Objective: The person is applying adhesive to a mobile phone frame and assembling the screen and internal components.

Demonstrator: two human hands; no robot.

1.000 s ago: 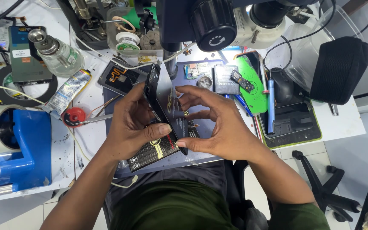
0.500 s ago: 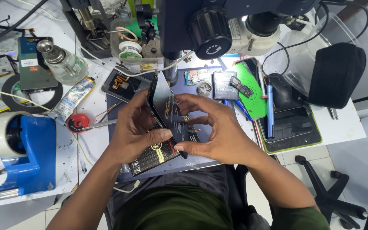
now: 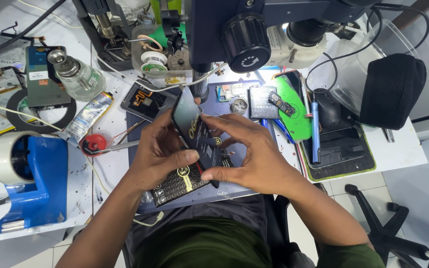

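Head view shows my left hand (image 3: pixel 162 154) and right hand (image 3: pixel 254 156) both clamped on a dark flat packet (image 3: pixel 194 134), held tilted above the blue mat (image 3: pixel 140 149). I judge it unopened, nothing drawn out yet. A black printed card (image 3: pixel 177 183) lies beneath; a tape dispenser (image 3: pixel 31 183) stands well left.

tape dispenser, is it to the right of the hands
No, the blue tape dispenser stands on the bench left of both hands, beyond the left hand holding the black package.
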